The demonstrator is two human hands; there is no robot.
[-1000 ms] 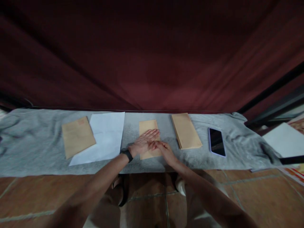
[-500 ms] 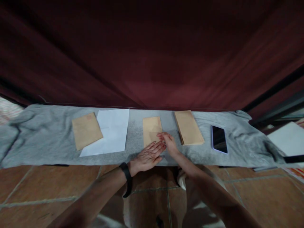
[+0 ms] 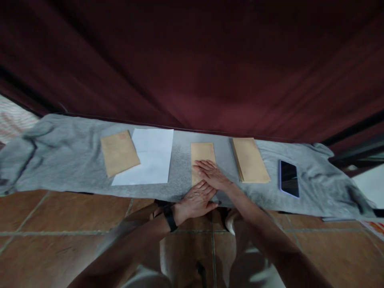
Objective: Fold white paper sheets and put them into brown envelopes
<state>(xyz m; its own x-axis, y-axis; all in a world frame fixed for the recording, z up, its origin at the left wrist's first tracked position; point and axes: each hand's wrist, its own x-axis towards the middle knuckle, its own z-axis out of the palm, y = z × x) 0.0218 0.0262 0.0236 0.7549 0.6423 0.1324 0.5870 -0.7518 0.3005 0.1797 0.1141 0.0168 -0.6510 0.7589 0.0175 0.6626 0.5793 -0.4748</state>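
A narrow tan envelope (image 3: 203, 153) lies upright in the middle of the grey cloth (image 3: 69, 152). My right hand (image 3: 211, 175) rests flat on its lower part, fingers pointing left. My left hand (image 3: 198, 199), with a black band on the wrist, lies flat at the envelope's near end by the cloth's front edge, just below the right hand. Neither hand grips anything. To the right is a stack of tan envelopes (image 3: 250, 160). On the left, another tan envelope (image 3: 119, 152) overlaps a white sheet of paper (image 3: 150, 162).
A dark phone (image 3: 289, 178) lies face up on the cloth right of the stack. A dark red curtain (image 3: 192, 68) hangs behind the cloth. Brown floor tiles (image 3: 60, 224) run along the near side. My knees show below the hands.
My left hand slid from the envelope's middle down to its near end. My right hand moved up and flattened on the envelope. The view shifted left and down.
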